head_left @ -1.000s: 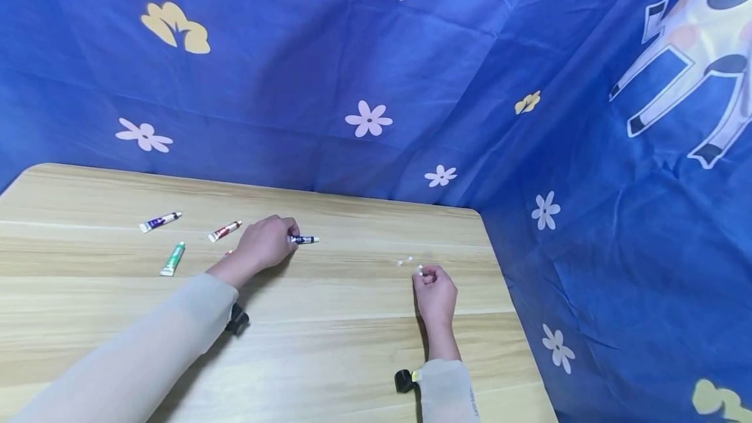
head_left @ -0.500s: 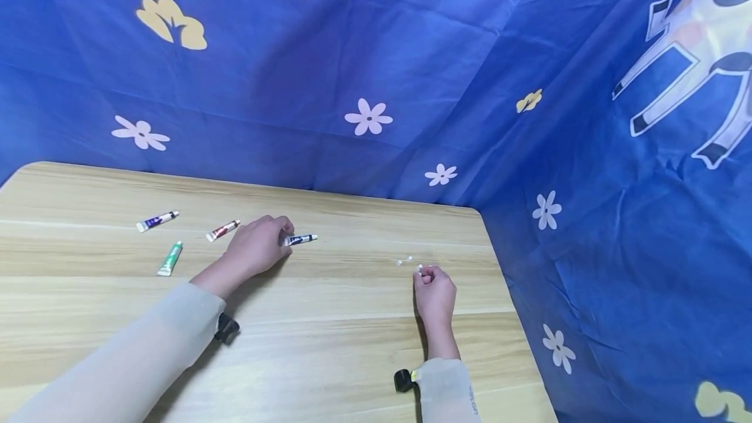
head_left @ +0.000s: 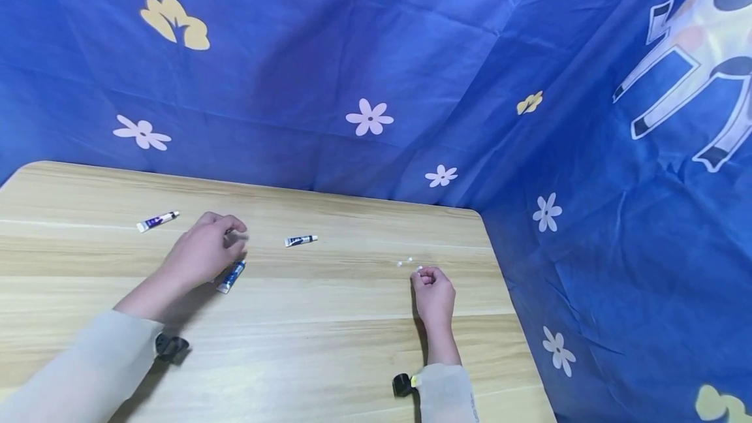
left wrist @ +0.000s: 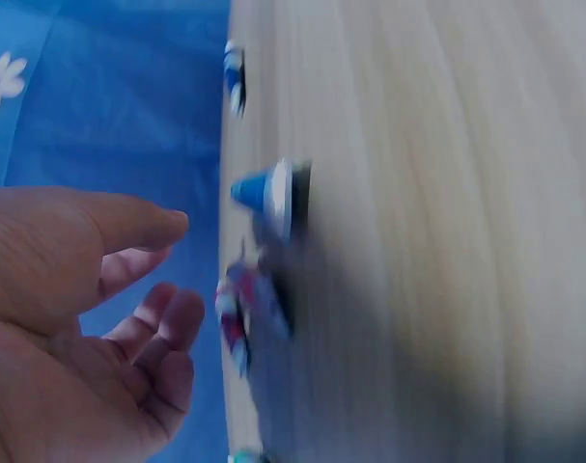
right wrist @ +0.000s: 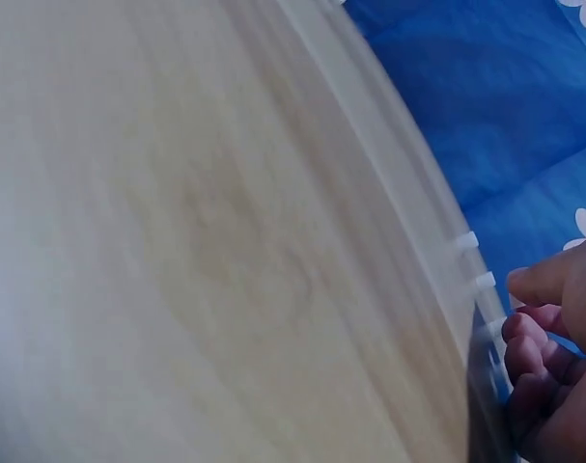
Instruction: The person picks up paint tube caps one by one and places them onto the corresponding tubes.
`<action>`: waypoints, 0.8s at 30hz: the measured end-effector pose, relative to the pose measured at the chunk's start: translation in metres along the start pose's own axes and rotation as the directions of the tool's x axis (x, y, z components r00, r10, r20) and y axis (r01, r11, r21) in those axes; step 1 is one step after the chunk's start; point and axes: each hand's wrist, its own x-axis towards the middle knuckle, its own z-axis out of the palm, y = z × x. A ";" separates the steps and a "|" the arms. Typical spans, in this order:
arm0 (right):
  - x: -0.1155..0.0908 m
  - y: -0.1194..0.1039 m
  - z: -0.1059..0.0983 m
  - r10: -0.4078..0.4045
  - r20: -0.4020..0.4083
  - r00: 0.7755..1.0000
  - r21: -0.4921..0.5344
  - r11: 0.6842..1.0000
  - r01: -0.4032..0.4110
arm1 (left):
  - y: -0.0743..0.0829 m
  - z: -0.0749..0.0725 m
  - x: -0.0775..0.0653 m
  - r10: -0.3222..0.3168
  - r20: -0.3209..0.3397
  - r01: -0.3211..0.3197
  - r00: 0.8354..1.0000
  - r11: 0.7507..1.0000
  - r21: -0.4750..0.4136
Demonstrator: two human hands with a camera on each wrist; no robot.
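Observation:
My left hand hovers over the table's left part, thumb and fingers spread apart with nothing between them. Just below it lies a blue paint tube. To its right is a dark navy paint tube, and to its left a purple paint tube. A red paint tube shows in the left wrist view, hidden by the hand in the head view. At the right, my right hand rests with curled fingers, pinching a tiny white piece. Other small white pieces lie by its fingertips.
The wooden table has a rounded far edge. Blue printed cloth hangs behind it and along the right side. A green tip shows at the bottom of the left wrist view.
My left hand has let go of the navy paint tube, which stays on the table, and has moved left, uncovering the blue tube and covering the red and green ones. The right hand barely moves.

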 end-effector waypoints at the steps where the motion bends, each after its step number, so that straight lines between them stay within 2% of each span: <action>1: -0.001 -0.001 0.000 0.007 0.002 1.000 0.014 1.000 -0.007 | -0.005 -0.003 -0.002 0.001 -0.016 -0.001 1.000 1.000 -0.004; 6: -0.004 -0.008 0.000 0.055 0.010 0.998 0.116 0.992 -0.056 | -0.029 -0.021 -0.010 -0.017 -0.070 0.018 0.997 1.000 0.005; 11: -0.010 -0.016 -0.001 0.088 0.050 0.995 0.251 0.963 -0.098 | -0.056 -0.041 -0.019 -0.071 -0.083 0.075 0.994 0.996 0.052; 16: -0.017 -0.026 -0.005 0.053 0.088 0.995 0.376 0.923 -0.083 | -0.084 -0.055 -0.025 -0.130 -0.070 0.135 0.989 0.988 0.070; 24: -0.030 -0.043 -0.008 -0.038 0.178 0.983 0.465 0.884 -0.050 | -0.126 -0.060 -0.027 -0.167 -0.069 0.167 0.984 0.986 -0.011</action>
